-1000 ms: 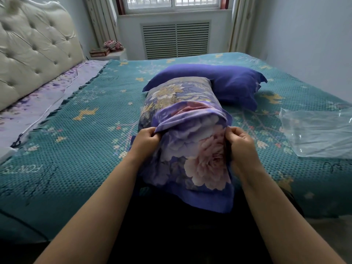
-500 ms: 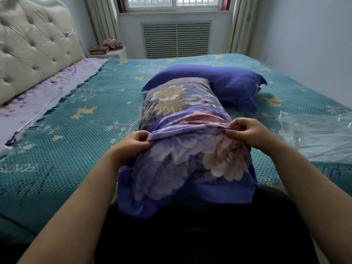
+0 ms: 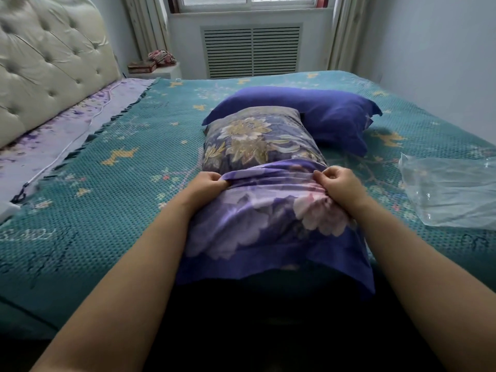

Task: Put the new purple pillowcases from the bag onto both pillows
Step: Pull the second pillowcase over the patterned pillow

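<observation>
A pillow (image 3: 257, 138) with a dark floral cover lies lengthwise on the bed in front of me. Its near half sits inside a purple pillowcase (image 3: 257, 226) printed with big pale flowers. My left hand (image 3: 206, 186) grips the bunched open edge of that pillowcase on the left side of the pillow. My right hand (image 3: 338, 189) pinches the same edge on the right side. Behind it lies a second pillow (image 3: 330, 114), fully in a plain purple-blue cover. The pillow's near end is hidden inside the case.
A clear plastic bag (image 3: 453, 191) lies flat on the teal bedspread (image 3: 112, 189) to my right. A tufted cream headboard (image 3: 48, 65) runs along the left. A nightstand (image 3: 153, 69) with small items stands by the window wall.
Both hands have slid the pillowcase's open edge further up the pillow, away from me. More of the pillow is now covered, and the case's closed end hangs lower near my body.
</observation>
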